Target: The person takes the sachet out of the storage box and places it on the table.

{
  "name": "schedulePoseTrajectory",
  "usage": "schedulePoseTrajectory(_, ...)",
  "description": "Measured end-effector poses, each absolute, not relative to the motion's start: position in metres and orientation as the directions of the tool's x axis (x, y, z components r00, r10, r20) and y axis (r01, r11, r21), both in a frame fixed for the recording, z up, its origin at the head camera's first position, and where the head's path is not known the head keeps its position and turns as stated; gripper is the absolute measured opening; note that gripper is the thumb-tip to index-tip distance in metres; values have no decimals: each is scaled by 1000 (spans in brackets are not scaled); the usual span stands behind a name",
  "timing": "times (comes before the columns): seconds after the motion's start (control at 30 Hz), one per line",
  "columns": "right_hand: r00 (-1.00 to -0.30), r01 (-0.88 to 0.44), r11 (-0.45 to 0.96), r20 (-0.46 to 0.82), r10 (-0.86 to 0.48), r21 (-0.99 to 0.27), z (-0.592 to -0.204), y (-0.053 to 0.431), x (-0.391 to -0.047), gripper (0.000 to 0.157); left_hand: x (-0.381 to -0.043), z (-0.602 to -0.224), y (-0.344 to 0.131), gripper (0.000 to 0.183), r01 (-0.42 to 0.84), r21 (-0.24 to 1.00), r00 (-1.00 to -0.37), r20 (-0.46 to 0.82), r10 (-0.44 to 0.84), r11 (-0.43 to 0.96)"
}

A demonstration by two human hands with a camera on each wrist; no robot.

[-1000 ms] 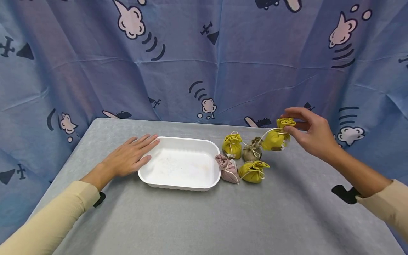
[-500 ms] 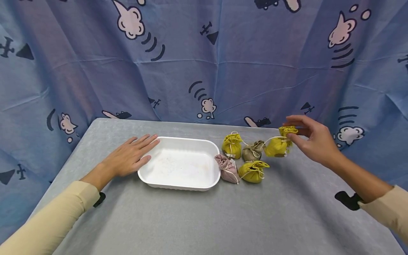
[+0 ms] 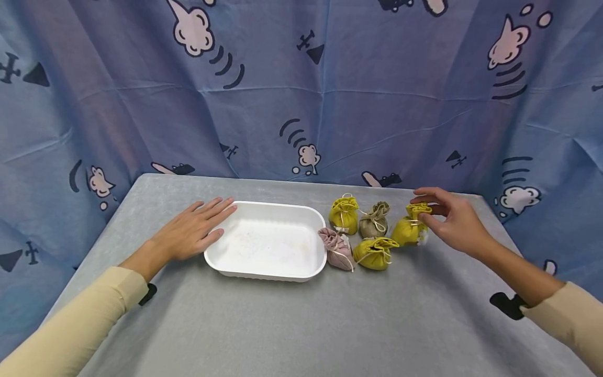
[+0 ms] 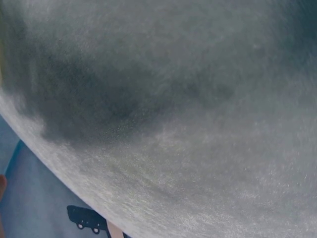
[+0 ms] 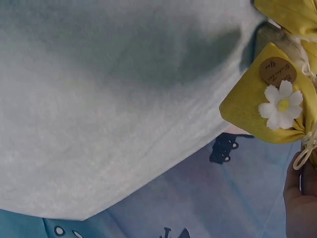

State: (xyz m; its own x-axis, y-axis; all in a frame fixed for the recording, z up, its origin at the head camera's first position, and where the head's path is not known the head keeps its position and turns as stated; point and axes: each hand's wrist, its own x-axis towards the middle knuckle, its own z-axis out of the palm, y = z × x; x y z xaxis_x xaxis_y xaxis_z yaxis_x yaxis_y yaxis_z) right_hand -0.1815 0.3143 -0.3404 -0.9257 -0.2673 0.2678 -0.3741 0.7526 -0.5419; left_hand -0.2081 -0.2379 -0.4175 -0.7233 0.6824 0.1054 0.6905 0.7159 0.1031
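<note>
My right hand point(image 3: 454, 222) pinches the gathered neck of a yellow drawstring pouch point(image 3: 406, 232) at the right end of a cluster of pouches. In the right wrist view this yellow pouch point(image 5: 267, 101) shows a white flower and a round brown label. My left hand point(image 3: 190, 230) lies with straight fingers on the left rim of a white rectangular tray point(image 3: 268, 275). Beside the held pouch are an olive-brown pouch point(image 3: 373, 224), a yellow pouch point(image 3: 374, 254) in front and another yellow pouch point(image 3: 344, 217) behind. A pink pouch point(image 3: 336, 251) leans on the tray's right rim.
The grey table point(image 3: 301, 330) ends at a back edge, with a blue patterned curtain point(image 3: 264, 94) hanging behind it. The left wrist view shows mostly the table surface point(image 4: 208, 163) and a bit of curtain point(image 4: 44, 193).
My right hand has lowered the yellow pouch from above the table to beside the olive-brown and front yellow pouches. The left hand and tray have stayed in place.
</note>
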Motion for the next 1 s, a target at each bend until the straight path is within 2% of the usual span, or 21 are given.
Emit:
schedulePoseTrajectory(0.47, -907, -420, 722, 226, -356, -550, -352, 313, -178, 43, -208, -419, -236, 59, 689, 104, -724, 102, 682, 717)
schedulePoseTrajectory(0.87, -921, -366, 783, 74, -383, -503, -326, 318, -182, 45, -208, -406, -234, 63, 698, 29, -716, 30, 697, 715)
schedulePoseTrajectory(1.0, -927, -354, 808, 63, -369, -471, -313, 324, -183, 46, -210, -400, -234, 64, 690, 44, -724, 24, 690, 722)
